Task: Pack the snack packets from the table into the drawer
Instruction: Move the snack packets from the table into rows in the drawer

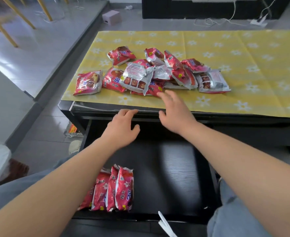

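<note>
Several red and silver snack packets (pixel 151 74) lie in a loose heap on the table with the yellow flowered cloth (pixel 243 69). One packet (pixel 87 82) lies apart at the left. Below the table edge the black drawer (pixel 175 171) stands pulled out, and several packets (pixel 117 189) stand on edge in a row at its near left. My left hand (pixel 122 127) hovers above the drawer by the table's front edge, fingers apart and empty. My right hand (pixel 175 110) reaches over the table edge, fingertips close to the nearest packet in the heap, holding nothing.
My knees in blue jeans (pixel 243 211) flank the drawer. A white plastic strip (pixel 164 224) lies at the drawer's front. On the floor are a pink box (pixel 111 17), white cables (pixel 214 21) and wooden chair legs (pixel 7 23). A black cabinet (pixel 209 6) stands behind.
</note>
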`<state>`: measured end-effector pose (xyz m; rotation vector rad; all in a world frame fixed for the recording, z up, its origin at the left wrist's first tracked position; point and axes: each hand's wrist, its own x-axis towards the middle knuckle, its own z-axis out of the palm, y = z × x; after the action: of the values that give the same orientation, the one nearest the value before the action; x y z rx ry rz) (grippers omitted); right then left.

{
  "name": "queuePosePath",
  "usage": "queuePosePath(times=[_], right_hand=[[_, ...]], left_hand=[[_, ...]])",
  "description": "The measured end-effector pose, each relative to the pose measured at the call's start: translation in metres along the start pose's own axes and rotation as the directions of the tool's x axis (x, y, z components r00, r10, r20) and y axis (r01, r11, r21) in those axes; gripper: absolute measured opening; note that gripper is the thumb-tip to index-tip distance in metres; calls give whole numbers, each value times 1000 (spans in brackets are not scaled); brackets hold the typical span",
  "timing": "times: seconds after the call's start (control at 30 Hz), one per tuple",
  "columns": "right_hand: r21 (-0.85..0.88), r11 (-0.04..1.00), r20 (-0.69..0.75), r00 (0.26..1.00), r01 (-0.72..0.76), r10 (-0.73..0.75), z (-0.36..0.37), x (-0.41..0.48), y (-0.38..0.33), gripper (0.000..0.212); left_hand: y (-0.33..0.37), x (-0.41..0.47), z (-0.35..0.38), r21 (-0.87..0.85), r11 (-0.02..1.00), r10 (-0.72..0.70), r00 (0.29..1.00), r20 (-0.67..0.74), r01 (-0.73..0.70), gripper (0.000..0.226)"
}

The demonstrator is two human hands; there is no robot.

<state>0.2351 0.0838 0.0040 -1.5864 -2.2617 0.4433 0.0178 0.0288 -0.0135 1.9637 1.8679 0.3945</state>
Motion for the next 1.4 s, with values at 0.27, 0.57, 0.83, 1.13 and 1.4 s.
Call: queuePosePath(times=[0.27,0.57,0.83,1.13,1.4], right_hand=[[82,978,-292,934,-192,208,-15,67,57,77],[-67,978,-289,942,-195,169,3,108,81,93],[-154,974,-265,957,-165,120,14,105,81,88],[414,899,-219,943,-142,250,12,75,42,80],[600,773,-118,934,-204,338,-14,28,-1,69]], left_hand=[[21,84,-10,-33,997,-74,987,-141,70,72],[30,161,-10,58,985,-150,973,-173,162,109],[27,172,-14,98,986,-129,989,-72,135,104],[15,126,-50,-845,516,-393,915,-87,141,70],[18,51,-55,-987,-102,-333,930,154,127,47]])
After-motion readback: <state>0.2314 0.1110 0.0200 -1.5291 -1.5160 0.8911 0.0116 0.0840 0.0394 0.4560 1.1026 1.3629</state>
